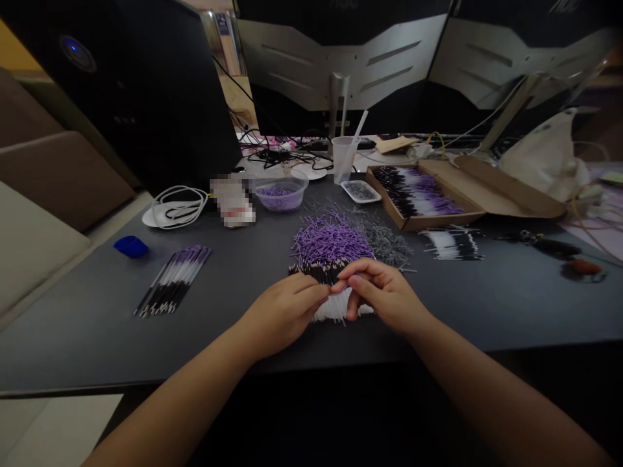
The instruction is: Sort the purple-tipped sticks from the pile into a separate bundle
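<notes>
My left hand (285, 312) is closed, thumb and forefinger pinched together, with whatever they hold too small to make out. Its fingertips meet those of my right hand (389, 298), which pinches a thin purple tube piece (346, 286). Both hands hover over a row of black-and-white sticks (333, 308), partly hidden beneath them. Just beyond lies a heap of short purple tube pieces (331, 239). Thin grey pieces (389, 240) are scattered at its right side. To the left, a bundle of purple, white and black sticks (175, 279) lies slanted on the dark table (233, 272).
Behind the heap stand a clear bowl of purple pieces (281, 194), a plastic cup with a straw (342, 159) and a small white tray (361, 192). An open cardboard box (438, 219) holds many sticks. A blue cap-like object (130, 246) and pliers-like tool (555, 246) lie outward.
</notes>
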The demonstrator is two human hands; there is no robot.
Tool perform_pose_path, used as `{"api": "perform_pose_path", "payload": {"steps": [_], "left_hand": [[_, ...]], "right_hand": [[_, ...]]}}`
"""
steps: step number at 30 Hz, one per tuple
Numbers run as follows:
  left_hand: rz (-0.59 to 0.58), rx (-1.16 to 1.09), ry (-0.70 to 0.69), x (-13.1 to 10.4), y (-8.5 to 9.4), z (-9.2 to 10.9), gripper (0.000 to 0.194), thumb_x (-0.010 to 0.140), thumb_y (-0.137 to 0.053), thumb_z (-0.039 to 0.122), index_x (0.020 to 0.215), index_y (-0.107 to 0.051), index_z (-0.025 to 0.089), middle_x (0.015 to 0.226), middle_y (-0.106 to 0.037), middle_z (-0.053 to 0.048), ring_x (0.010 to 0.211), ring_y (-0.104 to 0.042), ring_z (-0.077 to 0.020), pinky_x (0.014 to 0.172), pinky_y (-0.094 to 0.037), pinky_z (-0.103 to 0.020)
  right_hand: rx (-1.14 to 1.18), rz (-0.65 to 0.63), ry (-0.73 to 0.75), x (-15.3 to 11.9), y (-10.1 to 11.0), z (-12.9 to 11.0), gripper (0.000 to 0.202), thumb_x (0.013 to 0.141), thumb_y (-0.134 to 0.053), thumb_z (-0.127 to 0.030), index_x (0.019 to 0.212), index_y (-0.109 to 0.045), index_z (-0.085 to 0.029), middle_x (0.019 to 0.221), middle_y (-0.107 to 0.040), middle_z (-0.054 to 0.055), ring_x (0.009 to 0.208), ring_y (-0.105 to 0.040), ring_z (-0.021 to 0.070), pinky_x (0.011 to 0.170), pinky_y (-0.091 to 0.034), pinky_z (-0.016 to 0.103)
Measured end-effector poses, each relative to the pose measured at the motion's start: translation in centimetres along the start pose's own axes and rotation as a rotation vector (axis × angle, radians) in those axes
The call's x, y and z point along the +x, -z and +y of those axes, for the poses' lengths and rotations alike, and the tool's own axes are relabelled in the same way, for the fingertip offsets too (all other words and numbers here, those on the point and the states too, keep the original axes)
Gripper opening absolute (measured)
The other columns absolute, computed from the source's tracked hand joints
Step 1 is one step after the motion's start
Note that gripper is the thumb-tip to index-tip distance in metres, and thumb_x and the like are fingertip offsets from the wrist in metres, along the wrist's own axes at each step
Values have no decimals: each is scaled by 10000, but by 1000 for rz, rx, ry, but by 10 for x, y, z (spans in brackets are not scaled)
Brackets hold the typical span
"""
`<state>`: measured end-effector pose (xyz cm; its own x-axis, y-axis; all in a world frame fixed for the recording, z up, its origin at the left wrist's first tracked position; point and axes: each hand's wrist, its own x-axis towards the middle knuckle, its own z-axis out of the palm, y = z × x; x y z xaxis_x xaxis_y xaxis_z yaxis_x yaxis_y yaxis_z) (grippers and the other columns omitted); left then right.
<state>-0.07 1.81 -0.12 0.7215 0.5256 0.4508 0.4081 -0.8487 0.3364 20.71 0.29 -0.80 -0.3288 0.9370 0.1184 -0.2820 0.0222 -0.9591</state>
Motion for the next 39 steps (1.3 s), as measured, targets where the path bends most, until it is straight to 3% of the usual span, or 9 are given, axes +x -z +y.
{"api": "perform_pose_path", "payload": {"steps": [12,16,20,23,28,32,39], "left_hand": [[16,3,-43,0,3,1,205,931,-460,136,1079,-601,137,794,-586,-35,717,-522,-120,650,-422,-233],[13,43,0,1,2,1,183,940,-455,173,1029,-609,133,826,-614,-49,753,-546,-132,681,-436,-249],[-1,156,-3,0,3,0,194,946,-444,202,979,-624,136,810,-620,-56,749,-549,-152,679,-434,-271],[-29,229,-27,-2,3,-3,191,938,-442,181,946,-629,146,786,-616,-48,730,-549,-156,668,-430,-274],[-78,271,-83,-5,5,-4,202,912,-425,117,952,-620,152,770,-621,-34,689,-560,-144,647,-435,-260],[-62,254,-123,-5,6,-1,221,909,-411,102,1006,-605,143,812,-643,-44,711,-586,-143,661,-456,-255],[-83,253,-78,-6,4,2,235,914,-382,105,987,-603,143,778,-640,-40,686,-586,-140,646,-461,-250]], "right_hand": [[-237,56,164,-5,-2,0,102,900,-564,-268,942,-610,-188,838,-725,16,513,-665,99,534,-540,236],[-564,68,246,-8,3,-3,102,912,-547,-252,942,-623,-192,846,-722,18,617,-690,108,583,-516,216],[-982,-58,277,-7,12,-12,139,930,-513,-254,913,-634,-189,771,-695,6,653,-654,107,617,-451,213],[-1162,-155,269,-6,15,-15,204,951,-470,-287,869,-623,-180,716,-654,1,629,-594,105,615,-395,219],[-1165,-286,239,-7,14,-18,308,972,-417,-291,732,-567,-168,596,-522,-32,537,-464,77,552,-310,211],[-1088,-306,213,-9,11,-21,338,966,-422,-292,667,-522,-171,553,-447,-47,507,-409,72,537,-293,211],[-1049,-264,166,-10,6,-18,348,959,-418,-280,645,-530,-178,531,-499,-37,503,-444,83,545,-311,220]]}}
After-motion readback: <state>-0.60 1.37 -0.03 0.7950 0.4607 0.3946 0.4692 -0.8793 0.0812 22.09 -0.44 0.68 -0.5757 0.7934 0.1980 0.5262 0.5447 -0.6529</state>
